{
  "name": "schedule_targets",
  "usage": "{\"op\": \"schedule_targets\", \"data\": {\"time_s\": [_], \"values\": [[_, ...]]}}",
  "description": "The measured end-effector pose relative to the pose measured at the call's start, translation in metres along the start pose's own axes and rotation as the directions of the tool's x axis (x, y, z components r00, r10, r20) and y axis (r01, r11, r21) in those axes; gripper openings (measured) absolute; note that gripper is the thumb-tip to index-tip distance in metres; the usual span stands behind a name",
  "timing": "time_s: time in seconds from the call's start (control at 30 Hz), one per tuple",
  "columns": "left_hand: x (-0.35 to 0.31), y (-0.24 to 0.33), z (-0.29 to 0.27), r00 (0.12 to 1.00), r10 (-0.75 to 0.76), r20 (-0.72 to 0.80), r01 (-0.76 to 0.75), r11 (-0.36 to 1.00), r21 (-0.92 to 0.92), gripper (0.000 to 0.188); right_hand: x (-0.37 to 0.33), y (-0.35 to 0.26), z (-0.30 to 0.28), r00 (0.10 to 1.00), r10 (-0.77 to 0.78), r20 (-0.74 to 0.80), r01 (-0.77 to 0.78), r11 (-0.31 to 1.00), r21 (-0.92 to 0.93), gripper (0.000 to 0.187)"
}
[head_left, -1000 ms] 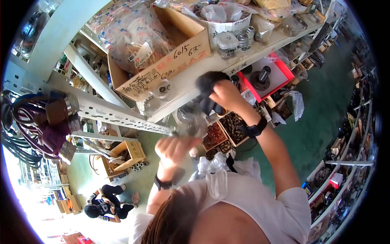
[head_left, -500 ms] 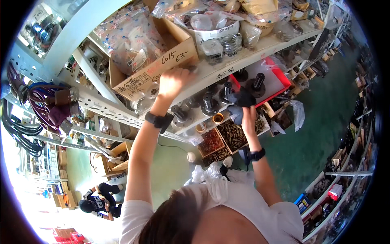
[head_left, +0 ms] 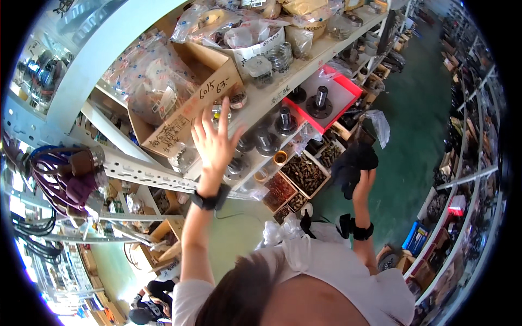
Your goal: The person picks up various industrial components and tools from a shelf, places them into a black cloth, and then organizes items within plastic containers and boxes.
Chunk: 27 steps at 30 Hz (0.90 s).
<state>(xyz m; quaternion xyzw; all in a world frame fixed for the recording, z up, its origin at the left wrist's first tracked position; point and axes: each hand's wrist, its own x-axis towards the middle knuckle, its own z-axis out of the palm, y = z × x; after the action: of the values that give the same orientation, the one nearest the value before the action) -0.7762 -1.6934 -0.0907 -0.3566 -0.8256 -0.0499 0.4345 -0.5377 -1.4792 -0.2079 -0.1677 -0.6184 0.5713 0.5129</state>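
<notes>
My left hand [head_left: 213, 145] is raised over the shelf edge with its fingers spread, and I see nothing gripped in it. Its fingertips are close to a small clear-wrapped ring part [head_left: 237, 100], which sits beside an open cardboard box [head_left: 193, 108]. My right hand [head_left: 363, 189] is closed on a bunched black cloth [head_left: 356, 161], held out over the aisle to the right of the shelves. Black flanged shafts [head_left: 321, 103] stand on the lower shelf, one of them inside a red-walled tray [head_left: 348, 107].
The steel shelf edge [head_left: 293, 87] runs diagonally across. Below it, wooden boxes hold brass-coloured fittings [head_left: 304, 173] and reddish small parts [head_left: 281, 191]. Purple hoses [head_left: 68, 176] hang at left. A person in dark clothes [head_left: 155, 304] is at lower left. Stocked shelving [head_left: 446, 244] lines the right.
My right hand has drawn back from the flanged shafts, out to the right, with the black cloth. The fingers of my left hand have spread. The view has shifted.
</notes>
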Motion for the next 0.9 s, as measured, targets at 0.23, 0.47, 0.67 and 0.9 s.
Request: {"op": "schedule_targets", "data": {"time_s": [0.23, 0.47, 0.67, 0.9], "values": [[-0.129, 0.042, -0.03, 0.977, 0.145, 0.156, -0.036, 0.836, -0.547, 0.03, -0.04, 0.001, 0.014, 0.987, 0.147, -0.068, -0.139, 0.984, 0.115, 0.035], [-0.17, 0.058, -0.052, 0.932, 0.046, 0.359, 0.197, 0.767, -0.61, 0.01, 0.02, 0.008, 0.034, 0.996, 0.02, 0.082, -0.017, 0.999, -0.032, 0.03], [-0.11, 0.066, -0.027, 0.936, -0.285, 0.206, 0.348, 0.838, -0.42, 0.015, 0.131, 0.023, 0.093, 0.859, -0.288, 0.423, 0.247, 0.957, 0.15, 0.029], [0.075, 0.092, 0.015, 0.968, -0.252, 0.012, 0.25, 0.953, -0.171, 0.022, 0.193, 0.056, 0.142, 0.633, -0.423, 0.649, 0.548, 0.837, 0.011, 0.015]]}}
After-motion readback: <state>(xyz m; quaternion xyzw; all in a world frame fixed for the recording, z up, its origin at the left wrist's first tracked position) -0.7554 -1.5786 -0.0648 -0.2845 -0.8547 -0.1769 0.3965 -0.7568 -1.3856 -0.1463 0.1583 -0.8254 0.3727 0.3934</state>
